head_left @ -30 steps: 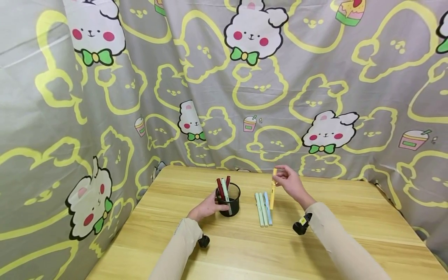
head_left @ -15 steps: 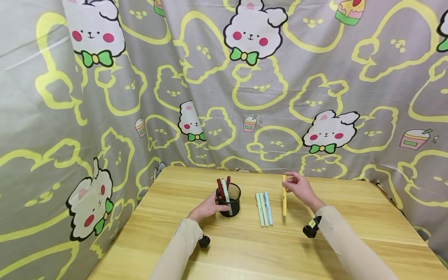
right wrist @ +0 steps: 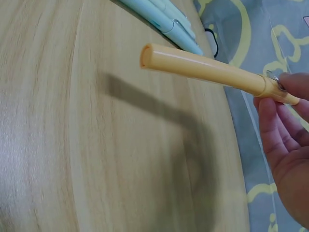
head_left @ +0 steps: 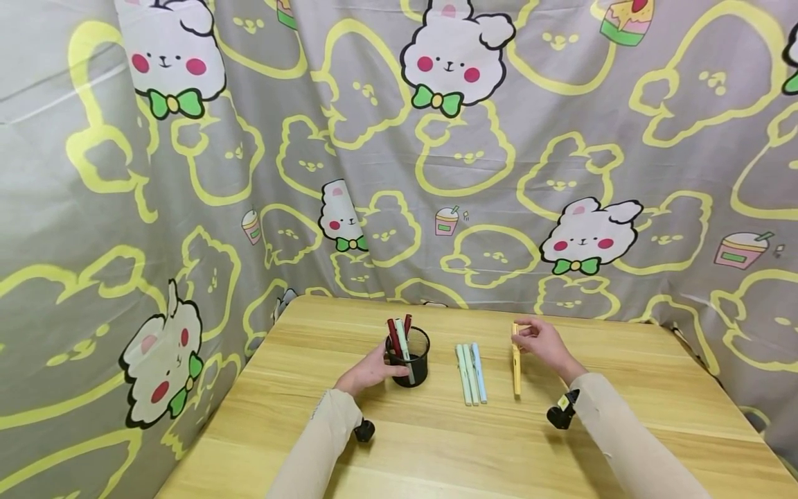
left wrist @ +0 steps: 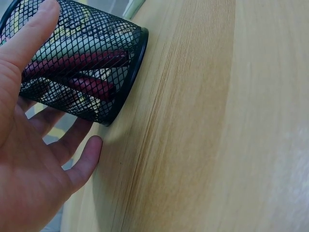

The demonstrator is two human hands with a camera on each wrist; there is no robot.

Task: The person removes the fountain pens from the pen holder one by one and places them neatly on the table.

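Observation:
My left hand [head_left: 368, 371] [left wrist: 29, 145] curls round a black mesh pen cup [head_left: 409, 355] [left wrist: 82, 67] standing on the wooden table [head_left: 436, 443]. Red and pale pens [head_left: 397, 334] stick out of it. My right hand [head_left: 541, 343] [right wrist: 285, 140] pinches the far end of a yellow pen [head_left: 516, 360] [right wrist: 212, 71] held just above the table, right of three pale green and blue pens [head_left: 470, 373] [right wrist: 166, 19] lying side by side.
A grey curtain with yellow outlines and white bunnies [head_left: 449, 55] hangs round the table's back and left sides. Bare wood lies in front of both hands and to the right of the yellow pen.
My right hand has carried the yellow pen rightward, away from the three lying pens, and lowered it toward the table. My left hand and the cup have stayed put.

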